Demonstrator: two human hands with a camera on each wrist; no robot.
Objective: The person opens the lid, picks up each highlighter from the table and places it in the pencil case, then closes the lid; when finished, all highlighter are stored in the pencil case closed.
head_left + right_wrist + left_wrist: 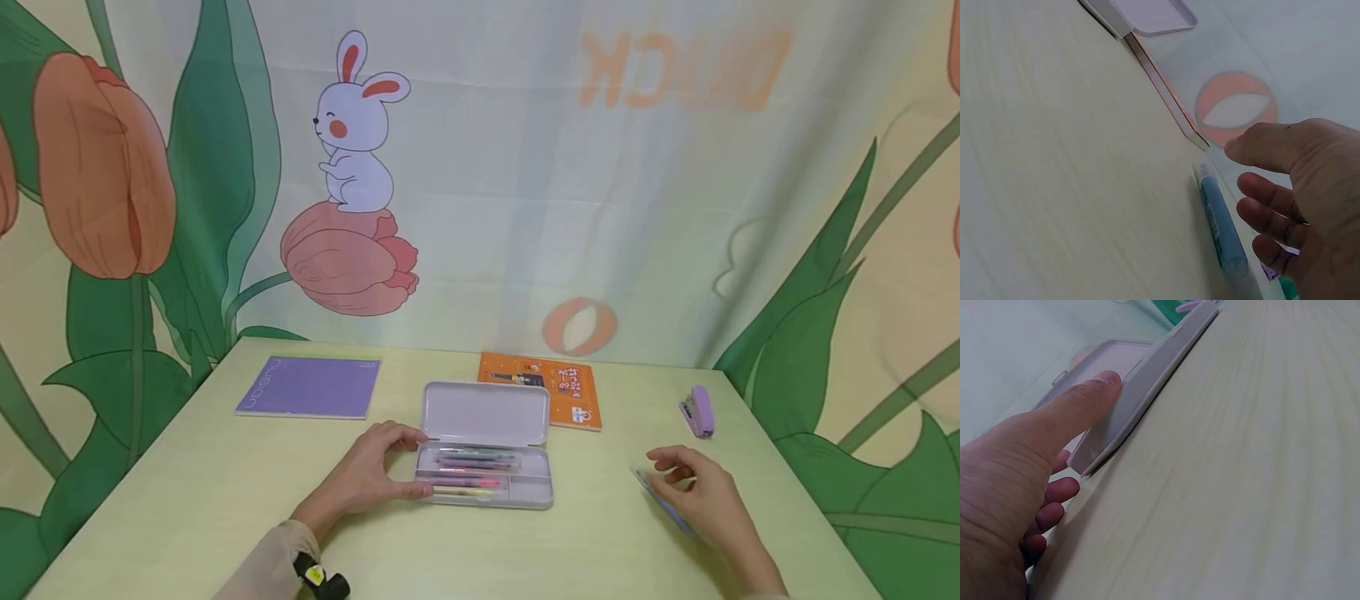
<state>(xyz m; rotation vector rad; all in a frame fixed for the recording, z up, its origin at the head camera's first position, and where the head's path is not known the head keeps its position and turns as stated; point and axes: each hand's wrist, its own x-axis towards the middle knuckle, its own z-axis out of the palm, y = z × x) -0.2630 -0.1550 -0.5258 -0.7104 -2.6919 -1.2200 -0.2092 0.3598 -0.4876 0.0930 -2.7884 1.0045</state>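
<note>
An open pale pencil case point(531, 492) lies on the table, its lid point(485, 414) tipped back, with several pens point(476, 461) in its compartments. My left hand point(367, 471) holds the case's left end, thumb at the front wall and index finger by the hinge side. In the left wrist view, the thumb point(1088, 397) lies against the case wall point(1141, 387). My right hand point(708, 500) hovers beside a blue pen point(1222, 225) with a clear end, fingers loosely bent. The right wrist view shows a gap between the fingers and this pen, which lies on the table.
A purple notebook point(311, 387) lies at the back left. Behind the case is an orange booklet point(573, 392), partly covered by the lid. A purple stapler point(700, 411) stands at the back right. A printed curtain point(487, 167) hangs behind the table.
</note>
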